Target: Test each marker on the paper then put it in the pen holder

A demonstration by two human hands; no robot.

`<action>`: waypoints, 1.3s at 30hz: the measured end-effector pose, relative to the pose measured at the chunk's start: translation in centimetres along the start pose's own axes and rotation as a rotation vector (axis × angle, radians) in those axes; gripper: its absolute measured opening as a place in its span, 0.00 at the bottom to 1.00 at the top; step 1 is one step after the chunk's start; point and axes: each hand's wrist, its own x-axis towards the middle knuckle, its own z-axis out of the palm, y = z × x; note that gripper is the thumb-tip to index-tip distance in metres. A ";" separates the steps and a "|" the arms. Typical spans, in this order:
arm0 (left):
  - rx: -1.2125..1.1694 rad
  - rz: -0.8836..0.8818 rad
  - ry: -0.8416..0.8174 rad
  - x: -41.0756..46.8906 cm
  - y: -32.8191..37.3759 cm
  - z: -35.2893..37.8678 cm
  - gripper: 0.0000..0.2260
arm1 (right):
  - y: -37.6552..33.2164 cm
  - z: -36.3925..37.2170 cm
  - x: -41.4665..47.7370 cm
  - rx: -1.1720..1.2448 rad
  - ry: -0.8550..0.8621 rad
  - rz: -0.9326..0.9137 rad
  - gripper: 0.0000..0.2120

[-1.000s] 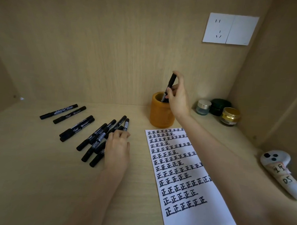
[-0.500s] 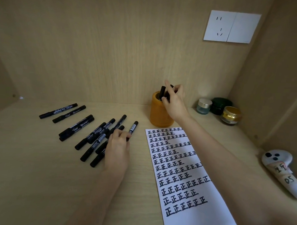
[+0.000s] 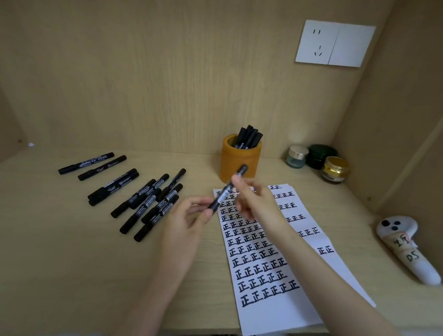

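Pale wooden tabletop (image 3: 59,262) inside a wooden alcove. At frame centre, one black capped marker (image 3: 227,188) gripped between left hand (image 3: 185,224) and right hand (image 3: 257,202) above the white written paper (image 3: 272,312), probably for uncapping. Behind, orange round pen holder (image 3: 239,163) already filled.

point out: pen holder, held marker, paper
pen holder (image 3: 240,166), head view, on its orange front wall.
held marker (image 3: 224,193), head view, on the labelled barrel between both hands.
paper (image 3: 280,312), head view, on the blank lower area.
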 end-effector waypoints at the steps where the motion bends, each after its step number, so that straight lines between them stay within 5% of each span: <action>1: -0.006 0.006 -0.045 -0.6 0.3 0.3 0.10 | 0.0 0.1 -0.6 0.035 -0.019 -0.005 0.13; 13: 0.174 0.068 -0.320 -4.0 0.8 2.2 0.05 | -0.1 -1.0 -6.2 -0.025 -0.049 -0.133 0.09; 28: 0.032 0.043 -0.496 -6.8 1.4 2.6 0.06 | 1.3 -2.0 -9.9 0.026 -0.026 -0.133 0.06; 35: 0.122 0.010 -0.497 -7.2 0.4 2.4 0.07 | 1.3 -4.9 -10.8 0.194 0.240 -0.089 0.16; 39: 0.180 0.009 -0.452 -7.0 -0.7 1.3 0.11 | 2.1 -8.1 -11.1 0.261 0.354 -0.041 0.12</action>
